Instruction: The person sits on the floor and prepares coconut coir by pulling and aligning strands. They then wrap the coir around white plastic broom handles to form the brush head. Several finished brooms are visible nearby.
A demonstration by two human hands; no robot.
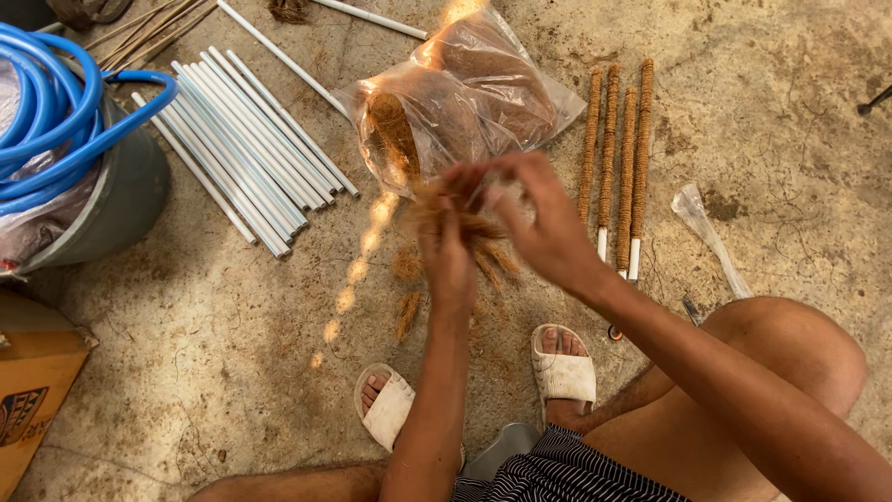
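Cardboard box sits at your far left, and above it a grey bucket holds coils of blue hose. Next to the bucket a bundle of white pipes lies side by side on the concrete floor. Your left hand comes next, fingers closed around a tuft of coconut fibre; loose strands of it hang below your palm, and small clumps lie on the floor just beneath. Behind your hands an open clear plastic bag bulges with more brown fibre. Your right hand meets the left over the same tuft, fingertips pinching its upper end, though motion blur hides the exact hold. Just right of that hand four fibre-wrapped poles lie parallel, their white ends pointing toward you. A crumpled clear wrapper lies further right. Your feet rest in white sandals below the hands.
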